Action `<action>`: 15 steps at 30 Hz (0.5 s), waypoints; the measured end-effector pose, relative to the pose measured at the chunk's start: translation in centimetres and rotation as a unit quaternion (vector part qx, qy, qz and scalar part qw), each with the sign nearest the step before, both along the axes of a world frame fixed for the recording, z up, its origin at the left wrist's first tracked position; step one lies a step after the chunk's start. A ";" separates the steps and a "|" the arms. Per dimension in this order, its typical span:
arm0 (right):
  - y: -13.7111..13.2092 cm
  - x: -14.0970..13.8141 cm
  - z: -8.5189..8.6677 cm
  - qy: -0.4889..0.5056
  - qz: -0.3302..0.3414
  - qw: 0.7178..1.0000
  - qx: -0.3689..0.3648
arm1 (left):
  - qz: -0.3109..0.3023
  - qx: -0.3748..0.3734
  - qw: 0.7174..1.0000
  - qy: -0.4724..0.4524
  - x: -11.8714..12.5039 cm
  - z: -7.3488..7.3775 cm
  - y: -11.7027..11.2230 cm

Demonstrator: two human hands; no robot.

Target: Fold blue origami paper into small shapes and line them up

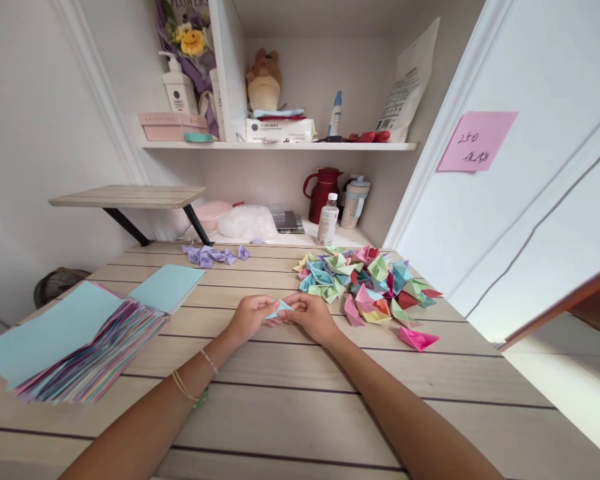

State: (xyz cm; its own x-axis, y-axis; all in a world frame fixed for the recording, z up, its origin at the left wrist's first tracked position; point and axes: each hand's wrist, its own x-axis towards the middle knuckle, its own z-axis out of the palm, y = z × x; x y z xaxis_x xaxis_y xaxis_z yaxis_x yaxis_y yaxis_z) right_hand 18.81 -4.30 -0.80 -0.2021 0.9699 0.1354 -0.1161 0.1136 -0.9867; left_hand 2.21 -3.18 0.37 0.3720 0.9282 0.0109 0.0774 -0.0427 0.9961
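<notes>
Pinching blue paper (282,308) (folded, triangular): left hand (251,316), right hand (314,317).

White walls (20,133), white shelves (280,146) behind slatted wooden tabletop (280,413), raised wooden stand (125,195) left.

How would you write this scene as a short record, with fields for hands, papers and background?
Left hand: pinches a small folded blue paper
Right hand: pinches the same paper
Table, left side: stacked coloured sheets, light blue on top
Table, far edge: purple folded papers
Table, right side: heap of multicoloured folded papers; bright pink piece at its near edge
Background: red jug, capped bottle
</notes>
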 end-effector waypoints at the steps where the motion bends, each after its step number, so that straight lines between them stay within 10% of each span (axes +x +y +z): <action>1: 0.0 -0.1 0.0 0.000 0.001 1.000 -0.005 | -0.006 -0.005 1.000 0.004 0.0 0.1 0.0; 15: -0.2 -0.3 0.4 0.096 -0.041 0.994 0.027 | 0.087 -0.056 0.989 -0.109 -0.3 0.2 0.5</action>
State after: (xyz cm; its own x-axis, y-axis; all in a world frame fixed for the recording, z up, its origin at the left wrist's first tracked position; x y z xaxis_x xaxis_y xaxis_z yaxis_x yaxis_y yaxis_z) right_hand 18.54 -4.46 -0.40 -0.0886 0.9724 0.2160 -0.2894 0.1823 -0.9397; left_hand 1.86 -2.67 0.58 0.2075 0.9777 -0.0323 -0.1434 0.0630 0.9877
